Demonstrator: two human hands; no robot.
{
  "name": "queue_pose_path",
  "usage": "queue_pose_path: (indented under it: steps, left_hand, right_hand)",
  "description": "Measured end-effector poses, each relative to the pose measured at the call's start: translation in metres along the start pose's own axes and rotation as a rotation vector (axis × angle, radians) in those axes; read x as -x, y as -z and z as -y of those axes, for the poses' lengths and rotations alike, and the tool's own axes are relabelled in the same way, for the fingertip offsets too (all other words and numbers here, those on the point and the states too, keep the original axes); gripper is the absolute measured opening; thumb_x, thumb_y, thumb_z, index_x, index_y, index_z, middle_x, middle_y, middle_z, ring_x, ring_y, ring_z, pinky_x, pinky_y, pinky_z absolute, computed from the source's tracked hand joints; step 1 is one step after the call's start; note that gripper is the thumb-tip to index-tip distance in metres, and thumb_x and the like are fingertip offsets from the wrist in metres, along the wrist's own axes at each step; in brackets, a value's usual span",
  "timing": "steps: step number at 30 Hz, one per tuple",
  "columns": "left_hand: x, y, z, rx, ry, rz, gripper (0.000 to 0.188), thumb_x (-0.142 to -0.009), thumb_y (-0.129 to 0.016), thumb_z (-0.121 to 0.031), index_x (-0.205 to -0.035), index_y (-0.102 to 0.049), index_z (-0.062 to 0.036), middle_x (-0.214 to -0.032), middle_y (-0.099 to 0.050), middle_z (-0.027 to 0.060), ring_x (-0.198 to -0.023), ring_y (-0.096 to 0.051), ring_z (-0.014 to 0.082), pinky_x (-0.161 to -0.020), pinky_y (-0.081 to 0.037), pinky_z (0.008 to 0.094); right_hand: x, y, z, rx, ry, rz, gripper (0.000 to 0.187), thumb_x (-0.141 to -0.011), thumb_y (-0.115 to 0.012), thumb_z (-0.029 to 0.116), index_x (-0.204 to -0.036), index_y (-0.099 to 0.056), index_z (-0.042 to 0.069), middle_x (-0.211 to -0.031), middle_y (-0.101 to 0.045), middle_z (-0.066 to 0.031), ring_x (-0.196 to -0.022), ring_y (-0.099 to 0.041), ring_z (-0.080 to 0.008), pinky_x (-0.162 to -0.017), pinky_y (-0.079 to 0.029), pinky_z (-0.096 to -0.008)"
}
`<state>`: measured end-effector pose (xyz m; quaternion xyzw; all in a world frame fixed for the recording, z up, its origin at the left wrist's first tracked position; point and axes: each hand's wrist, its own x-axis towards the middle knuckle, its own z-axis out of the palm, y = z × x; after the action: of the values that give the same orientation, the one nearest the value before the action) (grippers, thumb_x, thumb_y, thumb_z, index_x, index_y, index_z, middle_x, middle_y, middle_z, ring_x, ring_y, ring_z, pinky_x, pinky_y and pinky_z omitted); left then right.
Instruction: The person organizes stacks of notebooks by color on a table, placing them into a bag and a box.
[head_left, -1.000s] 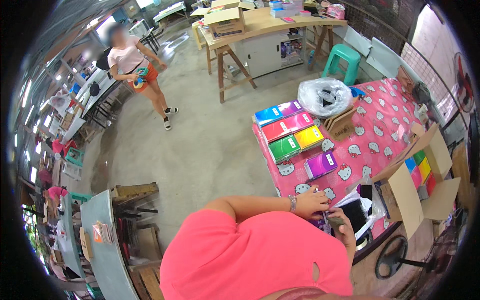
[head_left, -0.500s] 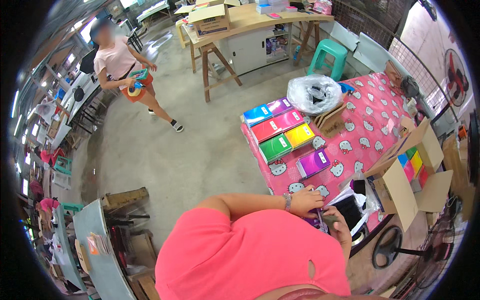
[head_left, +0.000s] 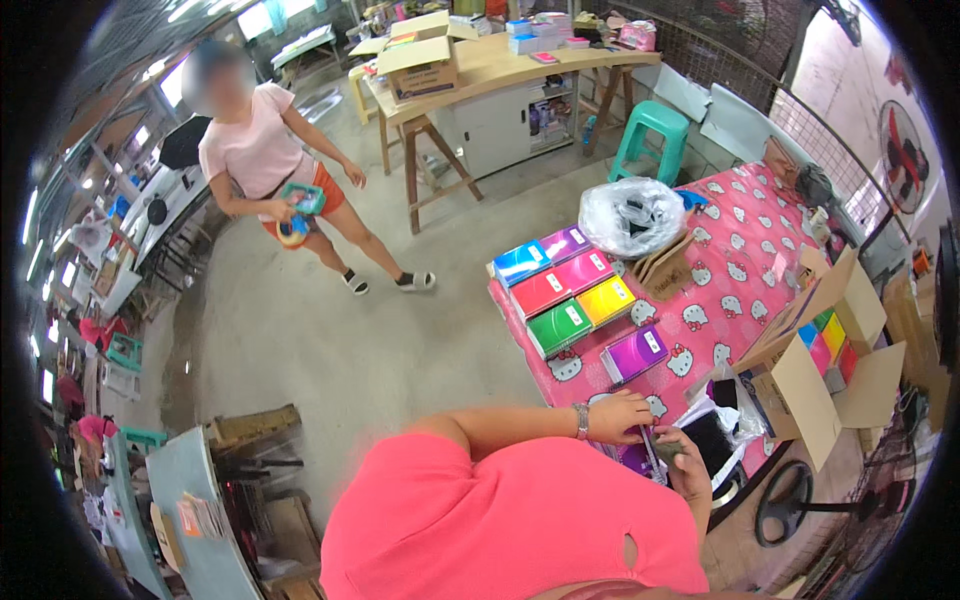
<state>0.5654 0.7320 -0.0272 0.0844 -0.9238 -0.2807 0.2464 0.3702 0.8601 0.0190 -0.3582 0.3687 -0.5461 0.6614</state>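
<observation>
A purple spiral notebook lies at the table's near edge, close against my body and partly hidden by it. My left hand is closed with its fingers bent over the notebook's far edge. My right hand is curled at the notebook's spiral side, with a small grey-green thing in its fingers that I cannot make out. Just beyond my hands lies a stack of purple notebooks. Farther off are stacks in blue, red, pink, green, yellow and another purple.
A pink patterned tablecloth covers the table. On it are a clear plastic bag, brown cardboard and black material in plastic. An open carton holds colourful notebooks. A person carries tape at the left. A green stool stands behind.
The person at the left has stepped closer, towards the right. My hands stay at the notebook, with the left hand slightly shifted. The view has tilted a little.
</observation>
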Motion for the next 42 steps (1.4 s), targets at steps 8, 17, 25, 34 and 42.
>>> queue_pose_path:
  steps: [8, 17, 25, 34, 42]
  left_hand:
    - [0.001, -0.008, 0.015, 0.176, 0.046, 0.049, 0.031, -0.080, -0.070, -0.025, -0.101, -0.057, -0.0049, -0.095, -0.058, 0.0126, -0.088, -0.059, 0.0341, -0.076, -0.049, 0.0431]
    - [-0.011, -0.011, 0.018, 0.444, 0.187, 0.014, 0.016, -0.087, -0.062, -0.016, -0.099, -0.060, -0.0068, -0.093, -0.065, 0.0154, -0.086, -0.064, 0.0352, -0.076, -0.050, 0.0433]
    - [-0.008, -0.009, 0.024, 0.466, 0.344, 0.056, 0.025, -0.088, -0.068, -0.023, -0.107, -0.067, -0.0063, -0.096, -0.069, 0.0102, -0.076, -0.066, 0.0205, -0.067, -0.052, 0.0300]
    - [-0.010, -0.013, 0.028, 0.415, 0.309, 0.002, 0.025, -0.088, -0.068, -0.018, -0.108, -0.061, -0.0044, -0.093, -0.067, 0.0143, -0.071, -0.064, 0.0228, -0.062, -0.050, 0.0326]
    - [-0.007, -0.006, 0.027, 0.446, 0.470, 0.096, 0.023, -0.091, -0.066, -0.021, -0.105, -0.061, -0.0038, -0.088, -0.066, 0.0141, -0.068, -0.063, 0.0232, -0.060, -0.050, 0.0330]
  right_hand:
    - [-0.005, -0.003, -0.007, 0.223, -0.086, -0.125, 0.044, -0.071, -0.075, 0.037, -0.099, -0.064, 0.005, -0.121, -0.054, -0.0057, -0.106, -0.054, -0.0194, -0.094, -0.040, -0.0328]
    - [0.131, 0.066, -0.049, 0.560, 0.316, -1.221, 0.038, -0.089, -0.063, 0.028, -0.117, -0.061, 0.002, -0.137, -0.042, -0.0160, -0.128, -0.040, -0.0284, -0.107, -0.030, -0.0385]
    - [0.182, 0.048, -0.178, 1.215, -0.049, -1.715, 0.041, -0.069, -0.078, 0.021, -0.100, -0.059, 0.002, -0.123, -0.045, -0.0229, -0.117, -0.045, -0.0390, -0.102, -0.036, -0.0454]
    - [0.136, 0.010, -0.187, 1.498, -0.440, -1.659, 0.046, -0.067, -0.075, 0.023, -0.105, -0.056, 0.006, -0.125, -0.048, -0.0203, -0.116, -0.045, -0.0421, -0.100, -0.037, -0.0479]
    - [0.086, 0.007, -0.210, 1.484, -0.212, -1.140, 0.042, -0.076, -0.074, 0.019, -0.109, -0.055, 0.003, -0.123, -0.048, -0.0198, -0.106, -0.053, -0.0393, -0.090, -0.043, -0.0474]
